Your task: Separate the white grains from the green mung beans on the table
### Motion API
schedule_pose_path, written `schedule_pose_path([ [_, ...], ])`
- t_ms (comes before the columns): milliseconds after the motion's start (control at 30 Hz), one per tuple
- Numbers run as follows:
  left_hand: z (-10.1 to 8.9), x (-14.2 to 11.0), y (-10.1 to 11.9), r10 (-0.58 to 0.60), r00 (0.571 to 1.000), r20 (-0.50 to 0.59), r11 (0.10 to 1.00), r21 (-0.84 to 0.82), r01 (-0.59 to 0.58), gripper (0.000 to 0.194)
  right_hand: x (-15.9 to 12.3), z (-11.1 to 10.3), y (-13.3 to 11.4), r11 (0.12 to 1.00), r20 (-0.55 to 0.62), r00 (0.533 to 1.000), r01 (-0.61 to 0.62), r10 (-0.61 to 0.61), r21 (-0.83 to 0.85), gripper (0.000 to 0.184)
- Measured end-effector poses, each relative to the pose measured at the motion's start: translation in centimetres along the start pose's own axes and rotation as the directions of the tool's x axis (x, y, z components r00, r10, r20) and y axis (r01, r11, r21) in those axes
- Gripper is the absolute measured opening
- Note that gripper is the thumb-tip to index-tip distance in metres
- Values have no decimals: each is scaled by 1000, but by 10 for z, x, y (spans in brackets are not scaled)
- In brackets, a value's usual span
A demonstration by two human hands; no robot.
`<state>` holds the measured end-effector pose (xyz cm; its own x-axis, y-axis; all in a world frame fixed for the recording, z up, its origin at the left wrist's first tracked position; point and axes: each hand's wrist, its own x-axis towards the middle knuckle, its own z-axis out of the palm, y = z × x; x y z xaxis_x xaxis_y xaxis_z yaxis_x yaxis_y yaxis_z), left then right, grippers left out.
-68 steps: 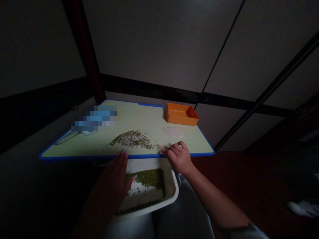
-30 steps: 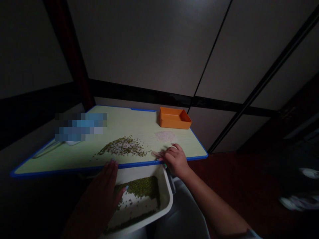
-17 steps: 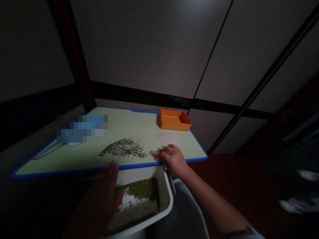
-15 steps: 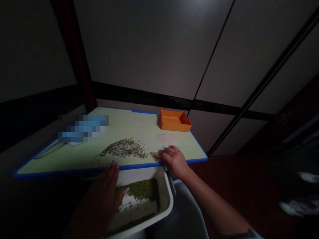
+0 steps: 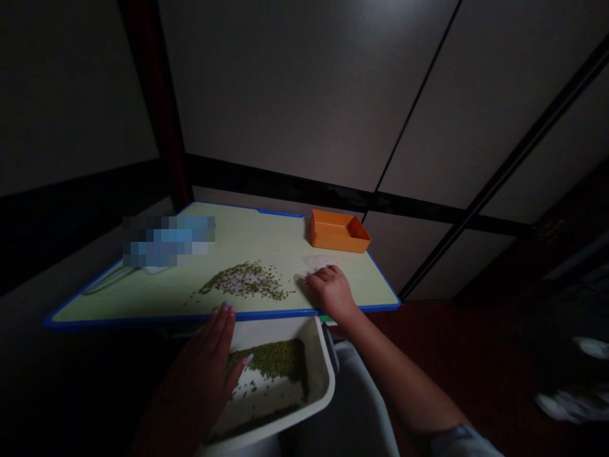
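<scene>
On the small pale-topped table (image 5: 266, 238) lies a mixed heap of green seed-like bits and whitish grains (image 5: 247, 279). A smaller patch of pale grains (image 5: 320, 260) lies to its right. My right hand (image 5: 332, 292) rests on the table beside that patch, fingers curled; whatever they pinch is hidden or too small to name. My left hand (image 5: 214, 346) lies with fingers stretched out, tips at the table's front edge, above a white bin (image 5: 314, 406). Green bits (image 5: 280, 358) cover part of the bin's floor.
An orange open box (image 5: 337, 238) stands at the table's back right corner. A blurred-out bluish object (image 5: 174, 241) with a cable is at the left. Blue edging (image 5: 271, 315) rims the table. Cabinet panels (image 5: 285, 95) rise behind. Shoes (image 5: 561, 406) show at far right.
My right hand has moved slightly away from the mixed heap, toward the patch of pale grains. My left hand keeps its place at the table edge. The view has shifted a little.
</scene>
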<state>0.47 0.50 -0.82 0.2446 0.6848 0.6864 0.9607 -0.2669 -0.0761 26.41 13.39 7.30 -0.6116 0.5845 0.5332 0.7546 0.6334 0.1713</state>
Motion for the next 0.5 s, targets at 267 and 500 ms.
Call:
schedule_pose_path([
  [267, -1, 1, 1, -5, 1000, -26, 1000, 3, 5, 76, 17, 1, 18, 988, 52, 986, -154, 156, -31, 22],
  [500, -3, 1, 2, 22, 999, -39, 994, 105, -18, 73, 33, 5, 24, 950, 111, 966, -249, 232, 186, 17],
])
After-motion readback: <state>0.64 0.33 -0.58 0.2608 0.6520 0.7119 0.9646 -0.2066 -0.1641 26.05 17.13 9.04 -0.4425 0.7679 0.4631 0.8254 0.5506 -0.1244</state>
